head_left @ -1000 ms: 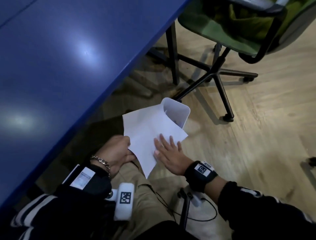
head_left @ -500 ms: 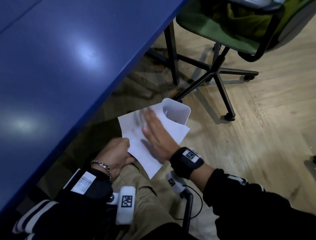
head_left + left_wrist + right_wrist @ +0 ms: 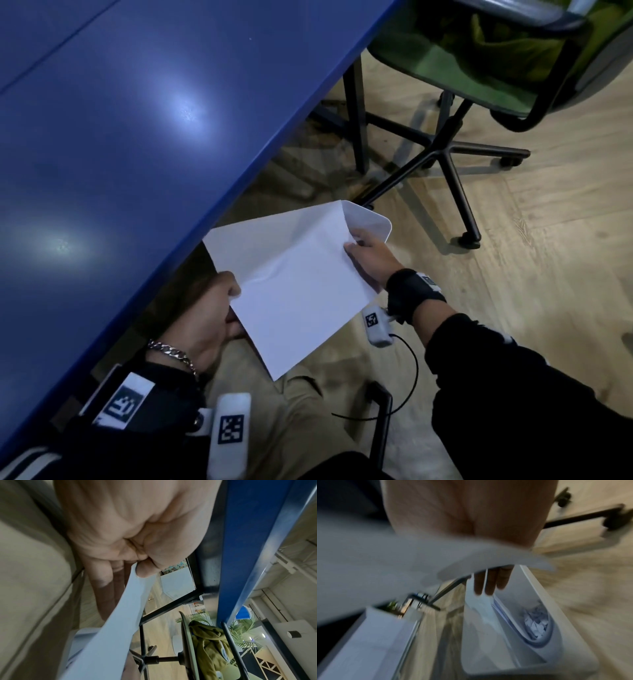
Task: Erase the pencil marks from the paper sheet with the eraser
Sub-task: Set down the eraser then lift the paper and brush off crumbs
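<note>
Paper sheet (image 3: 291, 274) blank white, creased mid-page — pinched at 8 o'clock by left hand (image 3: 209, 318), at 2 o'clock by right hand (image 3: 371, 258).

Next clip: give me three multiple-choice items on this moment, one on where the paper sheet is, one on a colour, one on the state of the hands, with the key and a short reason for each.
1. Where is the paper sheet?
A. flat on the table top
B. held in the air above the white bin
C. lying on the floor

2. What colour is the table?
A. blue
B. red
C. white

3. How is the sheet held?
A. by the left hand alone
B. by neither hand
C. by both the left hand and the right hand, at opposite edges

Key: 1 B, the sheet hangs beside the table edge with the bin's rim showing past its far corner. 2 A, the top is plainly blue. 3 C, each hand grips an edge in the head view.
</note>
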{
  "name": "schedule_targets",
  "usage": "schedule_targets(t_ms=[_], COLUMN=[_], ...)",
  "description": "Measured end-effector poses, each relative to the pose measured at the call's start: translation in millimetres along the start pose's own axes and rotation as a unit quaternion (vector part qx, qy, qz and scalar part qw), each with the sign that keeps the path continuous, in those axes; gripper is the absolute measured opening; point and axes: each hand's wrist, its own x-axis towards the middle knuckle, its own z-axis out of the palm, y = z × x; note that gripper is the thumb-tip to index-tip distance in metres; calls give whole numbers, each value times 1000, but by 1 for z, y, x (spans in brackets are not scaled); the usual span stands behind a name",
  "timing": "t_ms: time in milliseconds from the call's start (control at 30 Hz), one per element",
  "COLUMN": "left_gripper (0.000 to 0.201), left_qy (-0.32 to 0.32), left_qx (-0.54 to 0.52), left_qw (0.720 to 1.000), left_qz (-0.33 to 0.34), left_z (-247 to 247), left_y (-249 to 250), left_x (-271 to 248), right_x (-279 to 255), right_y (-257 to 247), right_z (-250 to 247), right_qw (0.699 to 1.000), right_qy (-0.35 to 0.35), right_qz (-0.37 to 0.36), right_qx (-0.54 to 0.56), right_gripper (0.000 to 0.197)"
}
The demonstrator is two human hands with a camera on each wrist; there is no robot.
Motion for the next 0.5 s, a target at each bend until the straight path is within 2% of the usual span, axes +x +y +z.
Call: schedule_targets(t_ms=[67, 167, 233, 300, 367, 433, 500], left_gripper=[16, 26, 28, 28, 26, 24, 24], left_qy=[-12, -6, -22, -36, -41, -45, -39], left_qx=[16, 73, 97, 101, 105, 98, 89], left_qw=[1000, 997, 994, 994, 993, 994, 995], left_qz=[11, 39, 35, 25, 20, 22, 22], left_z=[0, 5, 9, 11, 12, 15, 17], left_y=[1, -1, -7, -13, -15, -14, -13], left_x=[-1, 1, 5, 6, 8, 10, 12], right_x=[5, 10, 15, 18, 10, -16, -54], right_y=[8, 19, 22, 16, -5, -33, -56], right_z=[-4, -9, -10, -6, 10, 34, 60], right_qw=[999, 996, 999, 978, 962, 939, 880], right_qy=[-2, -20, 14, 89, 125, 111, 33], right_qz=[24, 31, 33, 5, -97, -247, -428], right_qx=[48, 80, -29, -191, -223, -211, -206], right_gripper=[34, 40, 41, 43, 46, 54, 58])
